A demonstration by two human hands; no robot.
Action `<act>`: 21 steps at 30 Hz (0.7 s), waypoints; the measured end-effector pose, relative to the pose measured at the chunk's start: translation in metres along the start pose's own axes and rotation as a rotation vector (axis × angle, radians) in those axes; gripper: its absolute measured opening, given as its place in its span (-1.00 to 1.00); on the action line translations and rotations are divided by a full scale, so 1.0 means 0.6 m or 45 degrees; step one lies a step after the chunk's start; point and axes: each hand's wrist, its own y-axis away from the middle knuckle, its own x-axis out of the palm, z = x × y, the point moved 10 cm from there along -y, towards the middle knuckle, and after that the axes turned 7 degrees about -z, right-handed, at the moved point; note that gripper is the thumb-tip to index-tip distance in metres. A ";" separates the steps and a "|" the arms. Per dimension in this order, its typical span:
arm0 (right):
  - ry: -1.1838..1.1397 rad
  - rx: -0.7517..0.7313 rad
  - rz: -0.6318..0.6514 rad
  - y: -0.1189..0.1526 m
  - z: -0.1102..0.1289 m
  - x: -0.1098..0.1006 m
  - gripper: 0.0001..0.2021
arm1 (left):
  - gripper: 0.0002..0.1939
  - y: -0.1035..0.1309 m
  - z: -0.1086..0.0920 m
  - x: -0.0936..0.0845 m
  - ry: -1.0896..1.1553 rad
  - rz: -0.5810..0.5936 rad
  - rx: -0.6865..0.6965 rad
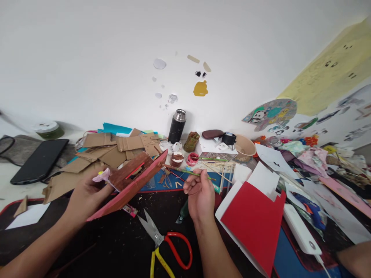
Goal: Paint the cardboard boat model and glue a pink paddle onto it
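My left hand [89,193] is closed on a painted cardboard piece [130,189], brown on its faces with a pink edge, held tilted above the desk. A small pale purple flower shape [102,175] with a yellow centre shows beside the left fingers. Pinched in my right hand [200,195] is a thin green paintbrush [188,171], its bristle end pointing left at the cardboard piece's right end; whether it touches I cannot tell. Behind them stand a pot of brown paint [176,159] and a pot of pinkish-red paint [192,158].
Scissors [158,237] lie part open on the black mat. Cardboard scraps [113,150], a phone [39,161] and a black flask [177,126] stand or lie behind. Red paper [252,224] and a white device [301,229] are right. Someone's skin shows at the right edge.
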 end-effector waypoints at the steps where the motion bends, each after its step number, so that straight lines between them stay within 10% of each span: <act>1: -0.003 0.001 -0.009 -0.001 0.000 -0.001 -0.52 | -0.63 0.000 0.000 0.000 -0.002 0.003 0.000; 21: 0.003 0.005 0.018 0.001 0.001 0.001 -0.52 | -0.48 -0.002 -0.008 0.001 -0.061 -0.007 0.066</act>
